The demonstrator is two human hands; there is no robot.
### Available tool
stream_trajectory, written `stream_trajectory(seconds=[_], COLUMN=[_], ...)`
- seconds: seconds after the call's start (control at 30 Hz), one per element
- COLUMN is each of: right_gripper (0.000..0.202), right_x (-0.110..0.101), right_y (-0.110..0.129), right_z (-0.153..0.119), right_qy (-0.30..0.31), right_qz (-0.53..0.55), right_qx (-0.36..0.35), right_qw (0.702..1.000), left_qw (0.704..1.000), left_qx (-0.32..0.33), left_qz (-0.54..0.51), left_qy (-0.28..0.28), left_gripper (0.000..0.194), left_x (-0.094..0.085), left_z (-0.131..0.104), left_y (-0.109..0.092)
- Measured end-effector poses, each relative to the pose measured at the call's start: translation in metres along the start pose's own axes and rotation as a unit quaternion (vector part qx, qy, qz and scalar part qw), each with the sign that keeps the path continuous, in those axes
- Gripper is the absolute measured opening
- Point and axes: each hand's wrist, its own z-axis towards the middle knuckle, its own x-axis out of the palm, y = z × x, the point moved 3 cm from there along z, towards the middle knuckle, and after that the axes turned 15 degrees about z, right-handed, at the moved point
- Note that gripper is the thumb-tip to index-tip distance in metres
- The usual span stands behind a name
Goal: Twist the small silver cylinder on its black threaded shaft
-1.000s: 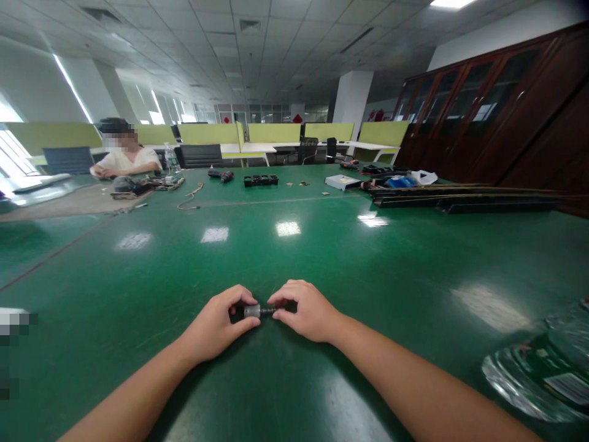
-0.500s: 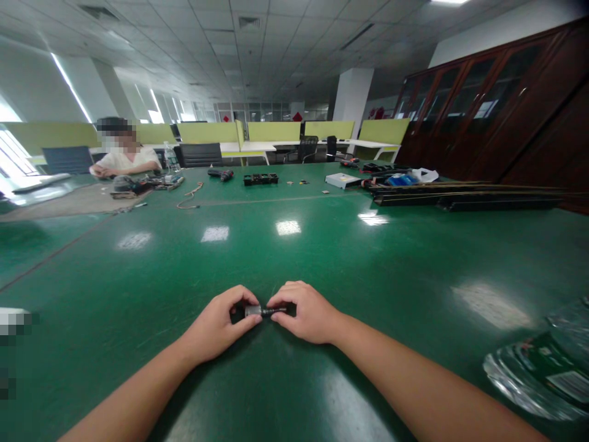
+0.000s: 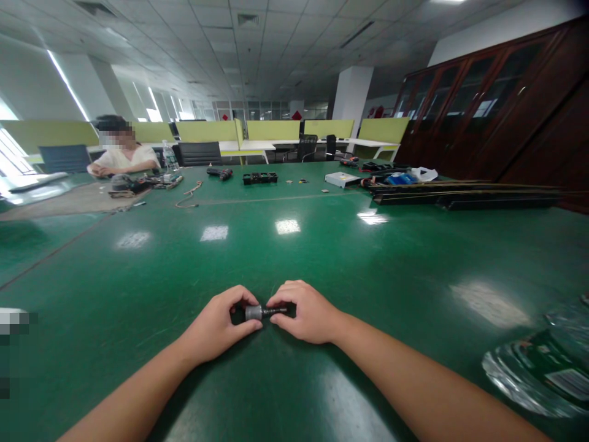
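Note:
A small grey metal cylinder with a thin dark shaft (image 3: 254, 313) lies level, low over the green table, between my two hands. My left hand (image 3: 221, 322) curls round the cylinder end from the left, its thumb below and forefinger above. The shaft points right, into the bent fingers and thumb of my right hand (image 3: 306, 313). Its far tip shows between that thumb and forefinger. Exactly where the fingertips press on the metal is hard to make out.
The green table (image 3: 257, 258) stretches ahead. A large water bottle (image 3: 538, 371) is at the right. Farther off are a cordless drill (image 3: 219, 174), a black tray (image 3: 260, 178), a white box (image 3: 342, 180) and long dark bars (image 3: 460, 195). A person (image 3: 122, 156) sits at the far left.
My left thumb has dropped slightly, so more of the grey cylinder shows. My right hand has barely moved.

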Motion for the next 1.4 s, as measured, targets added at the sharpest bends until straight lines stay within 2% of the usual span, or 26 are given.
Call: stream_trajectory(seconds=[0.2, 0.77, 1.4], right_gripper=[0.023, 0.015, 0.016], right_x=[0.0025, 0.001, 0.0007], right_y=[-0.0007, 0.0016, 0.0027], right_z=[0.0, 0.0011, 0.0015], right_qy=[0.014, 0.011, -0.001], right_qz=[-0.013, -0.012, -0.005], right_qx=[-0.008, 0.005, 0.03], right_qw=[1.0, 1.0, 1.0], left_qw=[0.999, 1.0, 1.0], left_qx=[0.026, 0.008, 0.011], left_qz=[-0.02, -0.011, -0.001], left_qy=[-0.017, -0.009, -0.012], left_gripper=[0.016, 0.014, 0.015], left_x=[0.0007, -0.0018, -0.0009], left_z=[-0.0013, -0.0016, -0.0018], left_y=[-0.0002, -0.0025, -0.0019])
